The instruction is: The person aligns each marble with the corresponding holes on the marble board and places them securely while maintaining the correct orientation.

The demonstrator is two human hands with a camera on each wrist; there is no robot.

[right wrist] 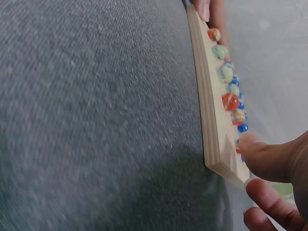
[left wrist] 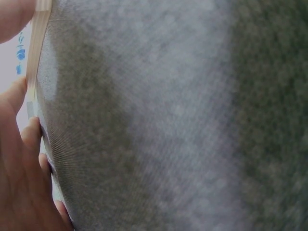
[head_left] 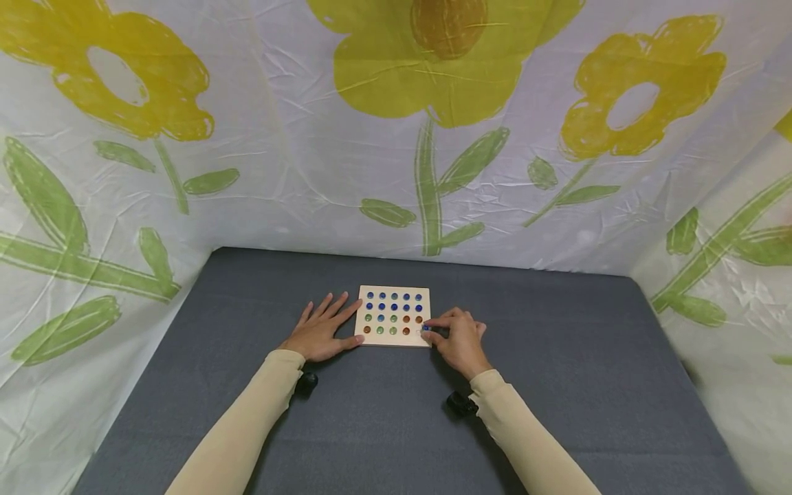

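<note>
A pale wooden board (head_left: 399, 339) with rows of glass marbles lies on the dark cloth. Blue marbles (head_left: 394, 307) fill its two far rows; green marbles (head_left: 392, 318) and orange-red ones (head_left: 405, 331) sit in the nearer rows. At the near right corner my right hand (head_left: 460, 344) pinches a blue marble (head_left: 426, 328) between thumb and fingers, just over the board. Its thumb mostly hides that spot in the right wrist view. My left hand (head_left: 318, 335) lies flat with fingers spread, forefinger and thumb touching the board's left edge (left wrist: 36, 53).
A dark grey cloth (head_left: 383, 419) covers the table around the board. Behind and at both sides hangs a white curtain (head_left: 297, 199) printed with yellow flowers. Black wrist cameras sit under the left wrist (head_left: 306, 383) and right wrist (head_left: 460, 404).
</note>
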